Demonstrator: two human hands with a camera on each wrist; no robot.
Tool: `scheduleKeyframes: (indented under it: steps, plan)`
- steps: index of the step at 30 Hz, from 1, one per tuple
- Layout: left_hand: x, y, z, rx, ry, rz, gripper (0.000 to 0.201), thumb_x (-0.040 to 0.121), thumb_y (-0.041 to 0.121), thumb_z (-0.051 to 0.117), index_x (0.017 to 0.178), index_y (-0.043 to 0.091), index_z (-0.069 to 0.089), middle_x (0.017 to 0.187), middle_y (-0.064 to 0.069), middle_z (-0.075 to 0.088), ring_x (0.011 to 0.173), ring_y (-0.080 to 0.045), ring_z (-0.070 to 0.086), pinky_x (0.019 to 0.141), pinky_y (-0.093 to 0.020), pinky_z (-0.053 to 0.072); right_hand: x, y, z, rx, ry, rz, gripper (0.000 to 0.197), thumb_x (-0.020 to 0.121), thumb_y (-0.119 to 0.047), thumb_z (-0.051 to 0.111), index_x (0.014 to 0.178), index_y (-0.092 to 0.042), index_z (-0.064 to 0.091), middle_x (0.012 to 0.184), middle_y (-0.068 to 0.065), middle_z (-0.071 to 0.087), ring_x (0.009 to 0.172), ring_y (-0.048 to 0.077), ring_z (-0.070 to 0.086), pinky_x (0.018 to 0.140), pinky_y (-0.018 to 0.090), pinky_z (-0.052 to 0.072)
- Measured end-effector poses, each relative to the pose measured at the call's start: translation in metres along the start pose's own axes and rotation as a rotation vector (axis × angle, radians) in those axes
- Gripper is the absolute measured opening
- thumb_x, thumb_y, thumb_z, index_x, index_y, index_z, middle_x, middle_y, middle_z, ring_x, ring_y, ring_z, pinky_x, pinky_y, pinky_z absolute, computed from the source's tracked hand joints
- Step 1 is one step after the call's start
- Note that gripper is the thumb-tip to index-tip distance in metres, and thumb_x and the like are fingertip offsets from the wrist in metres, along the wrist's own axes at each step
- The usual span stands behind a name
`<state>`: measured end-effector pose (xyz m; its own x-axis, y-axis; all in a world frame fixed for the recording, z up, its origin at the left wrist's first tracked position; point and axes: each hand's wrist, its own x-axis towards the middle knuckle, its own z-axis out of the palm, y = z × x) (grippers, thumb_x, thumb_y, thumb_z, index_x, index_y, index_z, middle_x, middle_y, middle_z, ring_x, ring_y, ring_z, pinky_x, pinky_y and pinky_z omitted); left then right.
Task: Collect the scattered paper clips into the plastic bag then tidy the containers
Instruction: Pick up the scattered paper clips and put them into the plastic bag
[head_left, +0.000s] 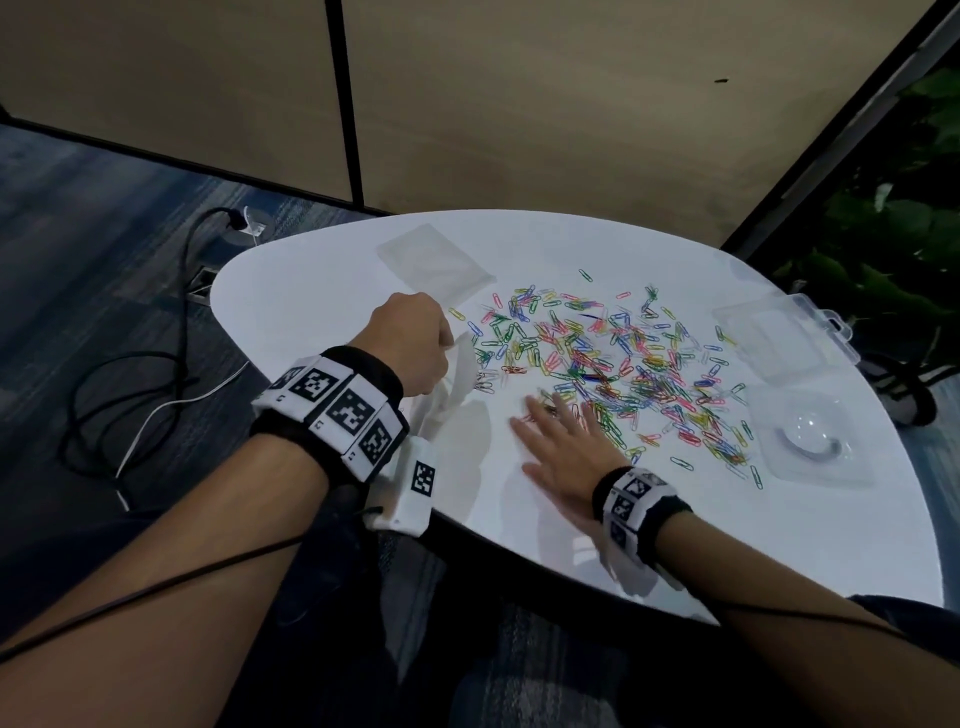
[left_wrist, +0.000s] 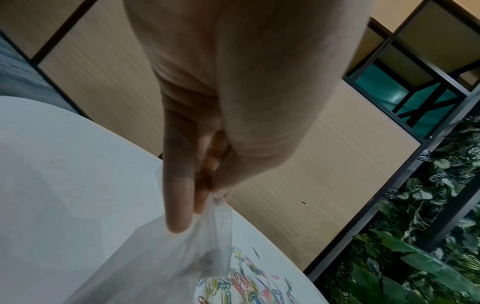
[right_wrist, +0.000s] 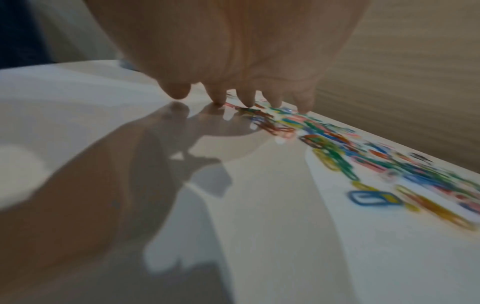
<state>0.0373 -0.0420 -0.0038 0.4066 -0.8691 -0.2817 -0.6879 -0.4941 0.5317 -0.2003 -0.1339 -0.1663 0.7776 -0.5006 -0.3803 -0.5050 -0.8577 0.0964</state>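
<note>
Paper clips (head_left: 613, 364) in many colours are lying spread out over the middle and right of a white rounded surface (head_left: 322, 291). Tan wall panels are standing behind the surface, a blue-grey carpet with black and white cables (head_left: 130, 374) is showing on the left, and green plants (head_left: 893, 218) are growing on the right. A flat clear bag (head_left: 434, 260) is lying at the far side of the surface. A clear plastic box (head_left: 784, 332) and a clear lid with a round bump (head_left: 810, 441) are sitting at the right edge, just beside the clips.

The left hand (head_left: 410, 348) is held up over the left side of the pile. Its fingers (left_wrist: 179, 185) are pinching the top edge of a thin plastic bag (left_wrist: 166, 267), and the bag is hanging down toward the surface right next to the nearest clips.

The right hand (head_left: 566, 452) is lying flat on the surface with its fingers (right_wrist: 246, 98) straight and spread. It is holding nothing. The tips are touching the near edge of the clip pile, and most clips are lying beyond them and off to the right.
</note>
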Motion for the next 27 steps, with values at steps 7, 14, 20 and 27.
scheduleKeyframes:
  steps: [7, 14, 20, 27]
  plan:
    - [0.003, 0.003, 0.005, 0.022, -0.026, 0.012, 0.033, 0.089, -0.004, 0.053, 0.113, 0.009, 0.072, 0.106, -0.01, 0.074, 0.084, -0.026, 0.073, 0.083, -0.038, 0.061, 0.018, 0.026, 0.005, 0.113, -0.087, 0.228, 0.089, 0.087, -0.002, 0.058, 0.152, -0.028, 0.004, 0.162, 0.007, 0.003, 0.142, 0.047, 0.019, 0.107, 0.053, 0.041]
    - [0.002, 0.014, 0.009, 0.061, -0.06, 0.043, 0.011, 0.086, -0.006, 0.049, 0.086, 0.001, 0.057, 0.079, -0.009, 0.067, 0.064, -0.022, 0.071, 0.055, -0.023, 0.046, 0.017, 0.039, -0.002, 0.137, 0.167, 0.236, 0.018, 0.089, -0.003, 0.059, 0.104, -0.008, 0.066, 0.104, 0.009, 0.061, 0.091, 0.025, 0.059, 0.075, 0.031, 0.051]
    - [0.005, 0.021, 0.016, 0.06, -0.104, 0.053, 0.027, 0.089, -0.003, 0.048, 0.096, 0.008, 0.072, 0.072, -0.01, 0.073, 0.06, -0.017, 0.073, 0.066, -0.024, 0.056, 0.007, 0.055, -0.049, 0.753, 0.295, 0.573, 0.014, 0.085, -0.005, 0.068, 0.086, -0.015, 0.078, 0.082, -0.003, 0.072, 0.073, 0.013, 0.065, 0.078, 0.023, 0.055]
    - [0.004, 0.032, 0.024, 0.039, -0.128, 0.071, 0.031, 0.092, 0.0, 0.049, 0.113, 0.01, 0.069, 0.064, 0.002, 0.062, 0.067, -0.021, 0.075, 0.077, -0.029, 0.059, -0.003, 0.02, -0.114, 2.124, 0.259, 0.483, 0.017, 0.084, 0.009, 0.067, 0.1, 0.008, 0.067, 0.096, 0.023, 0.072, 0.081, 0.024, 0.073, 0.075, 0.026, 0.061]
